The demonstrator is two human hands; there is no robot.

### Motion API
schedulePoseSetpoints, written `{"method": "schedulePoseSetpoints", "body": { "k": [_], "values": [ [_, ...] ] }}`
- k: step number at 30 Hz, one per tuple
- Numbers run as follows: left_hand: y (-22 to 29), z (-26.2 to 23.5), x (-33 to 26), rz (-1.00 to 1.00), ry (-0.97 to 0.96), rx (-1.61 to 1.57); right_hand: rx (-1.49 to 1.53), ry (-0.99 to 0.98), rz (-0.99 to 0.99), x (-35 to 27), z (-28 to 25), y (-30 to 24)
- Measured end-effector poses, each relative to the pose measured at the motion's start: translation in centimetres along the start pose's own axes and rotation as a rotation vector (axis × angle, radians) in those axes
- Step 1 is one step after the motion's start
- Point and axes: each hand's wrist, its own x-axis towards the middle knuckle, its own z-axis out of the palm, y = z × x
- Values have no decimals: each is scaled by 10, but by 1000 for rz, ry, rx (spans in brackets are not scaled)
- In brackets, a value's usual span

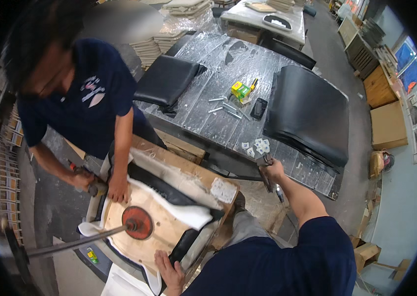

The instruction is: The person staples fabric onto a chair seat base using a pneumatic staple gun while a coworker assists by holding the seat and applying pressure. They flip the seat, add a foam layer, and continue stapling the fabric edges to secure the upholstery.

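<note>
My left hand (170, 271) lies with its fingers stretched out on the near edge of a wooden seat panel (119, 249), beside black cover material (187, 241) and white padding (189, 215). Off to the right, my right hand (272, 170) is wrapped round a dark staple gun (266, 163), held near the table edge with a hose fitting (281, 193) below it. A round red press disc (138, 223) on a metal rod (77, 241) bears on the panel's middle. Opposite me, a co-worker's hand (117, 187) presses the panel's far edge while the other grips a tool (98, 187).
A plastic-covered table (203, 64) carries black upholstered pieces (309, 111), loose staple strips (230, 109), a yellow-green box (241, 90), a black case (259, 108) and small white pieces (262, 145). The co-worker (85, 93) stands at the left. Cardboard boxes (388, 125) line the right wall.
</note>
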Motion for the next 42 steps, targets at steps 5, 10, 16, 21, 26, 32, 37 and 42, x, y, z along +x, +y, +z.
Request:
{"method": "schedulePoseSetpoints", "body": {
  "k": [5,10,16,21,26,32,37,42],
  "values": [
    [14,-11,-11,-78,-103,230,-406,-233,83,109,55,-44],
    [26,-31,55,-81,-201,296,-168,-385,77,199,55,-30],
    [53,-33,29,-226,-192,321,-70,-373,-40,265,108,-34],
    [30,-15,57,-132,-239,255,-62,-255,153,262,42,4],
    [37,-21,-48,-292,-44,265,-73,-322,-310,189,153,-91],
    [0,-24,-10,-102,-83,281,185,-595,-542,5,181,-142],
    [-21,-4,-12,-33,70,157,-218,-502,-1101,-139,218,-200],
    [-27,-9,-16,-6,96,110,-317,-474,-1047,-169,201,-222]
  ]
}}
